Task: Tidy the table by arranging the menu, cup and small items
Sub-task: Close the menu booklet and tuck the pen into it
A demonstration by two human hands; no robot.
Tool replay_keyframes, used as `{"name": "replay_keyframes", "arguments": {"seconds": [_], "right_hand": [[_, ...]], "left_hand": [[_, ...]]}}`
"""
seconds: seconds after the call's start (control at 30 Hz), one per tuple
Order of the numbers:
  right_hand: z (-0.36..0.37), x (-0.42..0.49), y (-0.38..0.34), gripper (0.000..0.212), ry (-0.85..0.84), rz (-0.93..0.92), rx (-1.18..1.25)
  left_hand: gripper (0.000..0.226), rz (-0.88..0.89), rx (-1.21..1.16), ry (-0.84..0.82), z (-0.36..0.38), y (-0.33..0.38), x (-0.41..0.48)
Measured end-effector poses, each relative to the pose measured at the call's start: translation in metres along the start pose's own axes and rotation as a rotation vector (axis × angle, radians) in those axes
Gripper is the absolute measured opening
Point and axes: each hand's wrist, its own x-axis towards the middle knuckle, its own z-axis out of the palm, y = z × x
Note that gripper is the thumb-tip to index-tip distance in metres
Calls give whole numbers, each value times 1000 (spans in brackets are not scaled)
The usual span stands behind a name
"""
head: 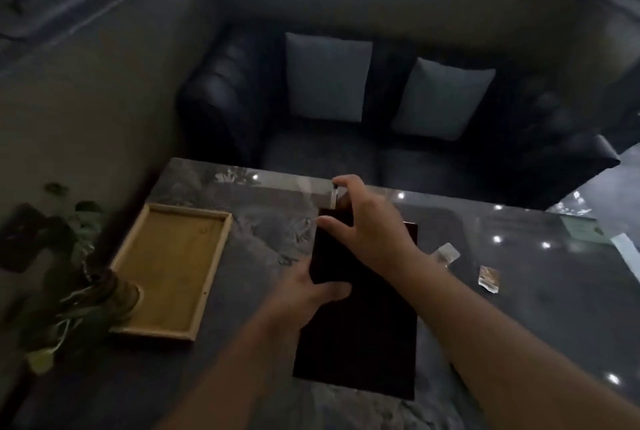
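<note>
Menu (360, 332), flat dark glossy rectangle

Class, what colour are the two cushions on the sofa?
Light grey cushions, on a dark sofa; head view.

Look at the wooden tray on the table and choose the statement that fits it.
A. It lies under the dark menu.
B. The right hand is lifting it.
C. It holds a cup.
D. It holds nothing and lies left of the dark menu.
D: the wooden tray shows only its bare base, and lies apart from the dark menu, on its left, while both hands are at the menu.
</note>
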Motion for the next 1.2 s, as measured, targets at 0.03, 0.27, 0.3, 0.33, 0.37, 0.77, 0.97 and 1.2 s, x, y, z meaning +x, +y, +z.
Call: {"name": "replay_keyframes", "arguments": {"seconds": [0.03,0.27,0.3,0.33,0.37,0.77,0.97,1.2], "right_hand": [[2,-2,1,58,5,0,-7],[17,-16,6,38,42,-20,-62],[20,-18,6,34,48,-31,-80],[23,-19,6,32,48,-37,-94],[25,-20,6,31,42,-39,-104],[36,-28,11,21,10,20,-92],[47,-33,9,28,-5,-25,-256],[56,-29,25,25,-24,-44,-356]], "left_hand": [[40,-19,-31,-6,1,-1,-1],[48,-67,-97,-8,6,-14,-4],[50,-71,-117,0,6,-15,-3],[51,-71,-127,7,7,-16,-3],[50,-71,-130,10,7,-17,-2],[47,-91,-195,-10,12,-33,-8],[40,-98,-152,22,11,-34,-6],[46,-168,-201,30,8,-46,-9]]}}
